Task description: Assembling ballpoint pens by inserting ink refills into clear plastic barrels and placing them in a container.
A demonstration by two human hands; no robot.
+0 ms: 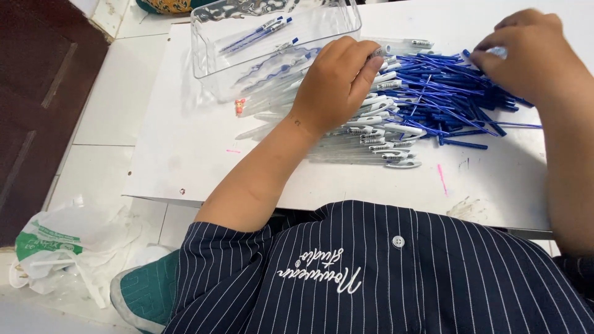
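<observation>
My left hand (334, 83) rests on a heap of clear pen barrels (371, 139) on the white table (185, 142), its fingers curled around one barrel near the top of the heap. My right hand (532, 52) is over a heap of thin blue ink refills (445, 86), fingertips pinched on something small and pale that I cannot make out. A clear plastic tray (275, 37) stands behind my left hand with a few assembled blue pens (260, 31) inside.
A tiny red and pink figure (239, 106) lies on the table left of the barrels. On the tiled floor at the lower left lie a white plastic bag (62, 247) and a green shoe (145, 294). A dark wooden door (31, 93) is at the left.
</observation>
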